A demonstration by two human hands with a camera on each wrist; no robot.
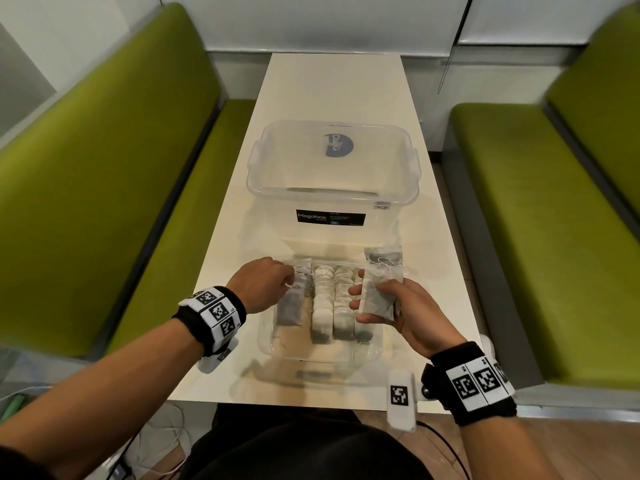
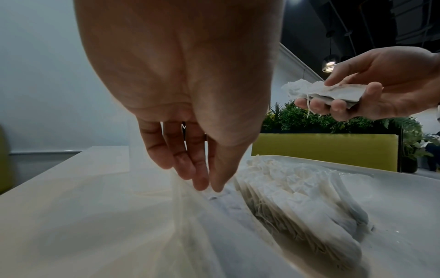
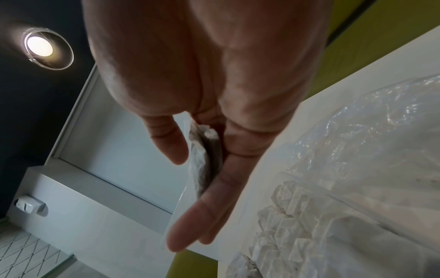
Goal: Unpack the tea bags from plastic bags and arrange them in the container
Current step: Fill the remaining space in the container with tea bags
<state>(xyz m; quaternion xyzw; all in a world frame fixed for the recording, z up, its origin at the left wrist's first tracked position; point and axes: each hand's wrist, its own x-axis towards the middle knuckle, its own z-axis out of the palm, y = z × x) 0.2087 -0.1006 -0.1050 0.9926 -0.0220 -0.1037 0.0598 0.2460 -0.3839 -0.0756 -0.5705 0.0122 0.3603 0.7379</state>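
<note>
A low clear container (image 1: 273, 344) stands at the table's near end with several rows of tea bags (image 1: 332, 303) on edge inside it. My left hand (image 1: 291, 277) reaches into its left row; in the left wrist view the thumb and fingertips (image 2: 202, 183) close together on the top of a tea bag (image 2: 214, 196). To the right, over the container's right edge, my right hand (image 1: 372, 299) grips a small pack of tea bags (image 1: 382, 271) in a clear plastic sleeve, thumb on top and fingers beneath. The pack (image 3: 202, 169) also appears edge-on in the right wrist view.
A large clear Megabox tub (image 1: 332, 188) stands just behind the container on the narrow white table (image 1: 332, 88). Crumpled clear plastic (image 3: 381, 131) lies by the container's right side. Green benches (image 1: 104, 168) flank the table on both sides.
</note>
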